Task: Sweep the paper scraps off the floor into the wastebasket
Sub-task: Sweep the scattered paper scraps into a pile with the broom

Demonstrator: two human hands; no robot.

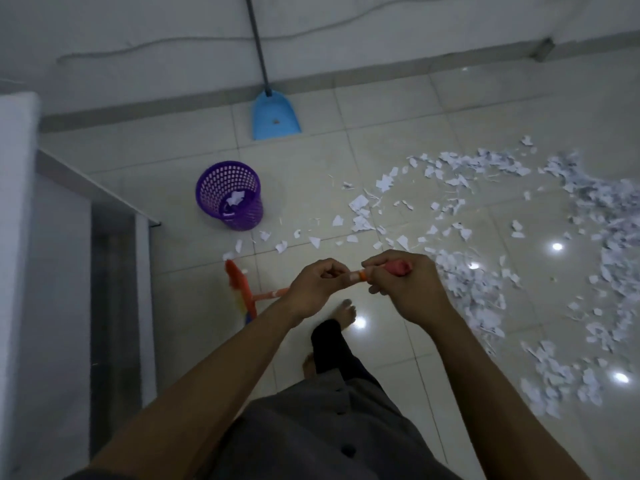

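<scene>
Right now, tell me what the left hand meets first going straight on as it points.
Probably the right hand, gripping the broom handle just ahead of the left hand; depth unclear.

Glossy tiled floor; perforated plastic wastebasket

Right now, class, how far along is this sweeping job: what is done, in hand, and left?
Done: a few paper scraps lie in the wastebasket. In hand: the left hand and right hand grip the broom handle, its head down near the basket. Left: most paper scraps litter the tiles, and the dustpan stands by the wall.
</scene>
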